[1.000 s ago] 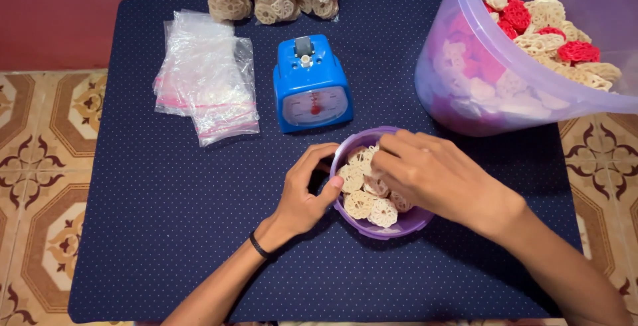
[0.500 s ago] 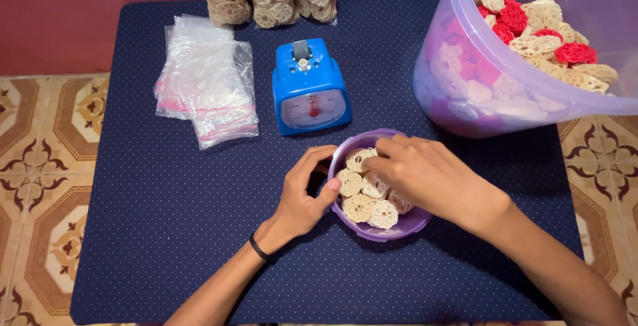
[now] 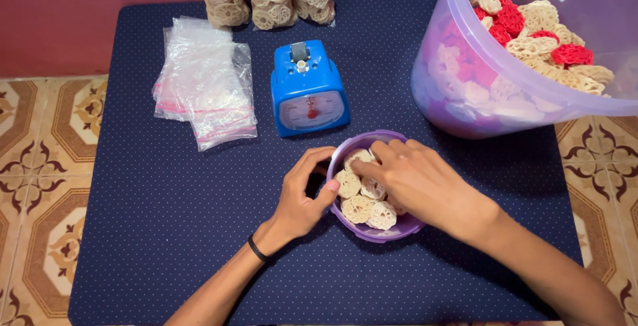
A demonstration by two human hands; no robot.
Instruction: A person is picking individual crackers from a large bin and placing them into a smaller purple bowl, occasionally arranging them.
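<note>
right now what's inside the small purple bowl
The small purple bowl holds pale, flower-shaped lattice crackers. The right hand lies over its far side, covering what is beneath it; the left hand holds the rim. The bowl's bottom is hidden by the crackers.

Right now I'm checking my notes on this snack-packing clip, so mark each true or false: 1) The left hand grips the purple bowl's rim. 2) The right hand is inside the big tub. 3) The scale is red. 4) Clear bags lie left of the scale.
1) True: the left hand grips the rim of the purple bowl.
2) False: the right hand is over the bowl, on the crackers, not in the big tub.
3) False: the scale is blue.
4) True: the clear bags lie left of it.
</note>
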